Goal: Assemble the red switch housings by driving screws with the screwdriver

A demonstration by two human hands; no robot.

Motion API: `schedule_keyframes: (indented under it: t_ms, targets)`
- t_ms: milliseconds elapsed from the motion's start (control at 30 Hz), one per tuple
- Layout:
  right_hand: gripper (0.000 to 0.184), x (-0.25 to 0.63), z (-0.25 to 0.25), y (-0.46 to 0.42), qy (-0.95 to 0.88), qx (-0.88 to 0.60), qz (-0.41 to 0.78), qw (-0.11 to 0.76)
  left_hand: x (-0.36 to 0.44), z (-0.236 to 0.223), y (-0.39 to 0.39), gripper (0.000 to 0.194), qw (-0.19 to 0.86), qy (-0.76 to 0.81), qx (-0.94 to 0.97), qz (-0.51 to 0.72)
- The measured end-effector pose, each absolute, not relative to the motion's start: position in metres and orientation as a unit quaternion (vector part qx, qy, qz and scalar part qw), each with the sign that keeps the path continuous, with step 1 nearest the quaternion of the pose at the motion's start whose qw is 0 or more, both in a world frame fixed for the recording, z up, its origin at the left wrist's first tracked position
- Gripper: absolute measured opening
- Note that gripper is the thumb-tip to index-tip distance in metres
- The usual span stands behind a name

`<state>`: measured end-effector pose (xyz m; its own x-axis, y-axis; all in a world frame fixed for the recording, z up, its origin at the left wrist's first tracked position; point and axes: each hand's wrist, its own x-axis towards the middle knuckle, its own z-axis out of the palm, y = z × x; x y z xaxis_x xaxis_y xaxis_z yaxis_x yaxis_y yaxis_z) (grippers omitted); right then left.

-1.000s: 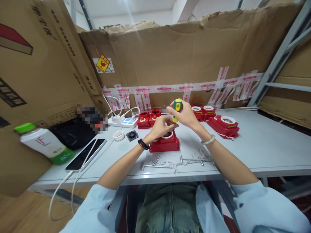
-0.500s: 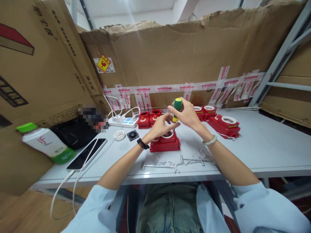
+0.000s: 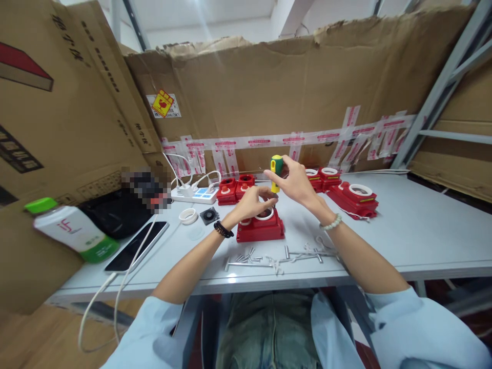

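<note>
In my right hand (image 3: 294,179) is a green and yellow screwdriver (image 3: 275,173), held upright by its handle with the tip pointing down. My left hand (image 3: 251,204) is closed, thumb and fingertips together around the foot of the screwdriver's shaft; what they pinch there is hidden. Both hands are over a red housing (image 3: 261,233) with a white ring (image 3: 265,214) on top. The left hand covers part of this housing. Loose screws (image 3: 249,256) and silver T-shaped rods (image 3: 249,264) with white cords lie in front of it.
More red housings (image 3: 357,202) stand at the right and behind my hands. On the left are a white ring (image 3: 188,216), a small black speaker-like part (image 3: 209,216), a power strip (image 3: 196,193), a phone (image 3: 136,247) and a bottle (image 3: 73,230). Cardboard (image 3: 246,92) walls the back.
The screwdriver handle has turned, now showing more yellow, and its top has shifted slightly left. My right fingers have changed position on the handle. The left hand stays at the shaft's foot.
</note>
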<state>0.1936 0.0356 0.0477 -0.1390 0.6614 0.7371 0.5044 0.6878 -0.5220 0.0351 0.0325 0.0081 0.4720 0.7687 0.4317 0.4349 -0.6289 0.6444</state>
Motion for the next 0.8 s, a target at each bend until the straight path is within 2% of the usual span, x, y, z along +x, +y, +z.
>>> schedule_keyframes:
  t_ms: [200,400,567,667,800]
  targets:
    - [0.032,0.196,0.054,0.031,-0.731,-0.376,0.074,0.565,0.031,0.013,0.031,0.018,0.214,0.358,0.835,0.359]
    - [0.035,0.200,0.062,0.026,-0.704,-0.365,0.077,0.605,0.032,0.012,0.032,0.022,0.185,0.368,0.859,0.303]
    - [0.040,0.208,0.070,0.023,-0.680,-0.345,0.072,0.643,0.033,0.020,0.030,0.019,0.186,0.356,0.842,0.359]
    - [0.039,0.214,0.075,0.024,-0.652,-0.325,0.041,0.684,0.025,0.029,0.014,0.016,0.150,0.356,0.843,0.374]
    - [0.036,0.214,0.074,0.024,-0.638,-0.316,0.037,0.701,0.008,0.025,-0.028,0.015,0.109,0.317,0.900,0.280]
